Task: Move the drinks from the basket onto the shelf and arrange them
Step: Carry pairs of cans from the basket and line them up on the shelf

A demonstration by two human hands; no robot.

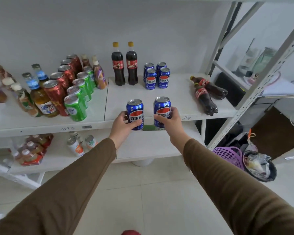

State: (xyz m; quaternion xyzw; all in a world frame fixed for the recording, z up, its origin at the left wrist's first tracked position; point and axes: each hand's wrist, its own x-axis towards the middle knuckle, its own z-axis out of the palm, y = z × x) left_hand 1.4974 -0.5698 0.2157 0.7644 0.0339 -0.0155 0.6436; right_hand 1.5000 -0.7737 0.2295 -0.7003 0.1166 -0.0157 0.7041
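My left hand (121,127) grips a blue Pepsi can (135,111) upright at the front edge of the white shelf (176,97). My right hand (171,122) grips a second blue Pepsi can (162,107) beside it, also upright. Both cans hover at the shelf's front lip. Behind them stand several blue Pepsi cans (157,76) in a block, and two upright cola bottles (125,64) to their left. Two more cola bottles (206,94) lie on their sides at the shelf's right end. The purple basket (227,156) sits on the floor at the right.
Rows of red cans (61,85), green cans (79,97) and tea bottles (39,97) fill the shelf's left half. A lower shelf holds white cans (81,145) and a bottle pack (31,151). A grey metal rack upright (255,85) and a bagged bin (260,165) stand right.
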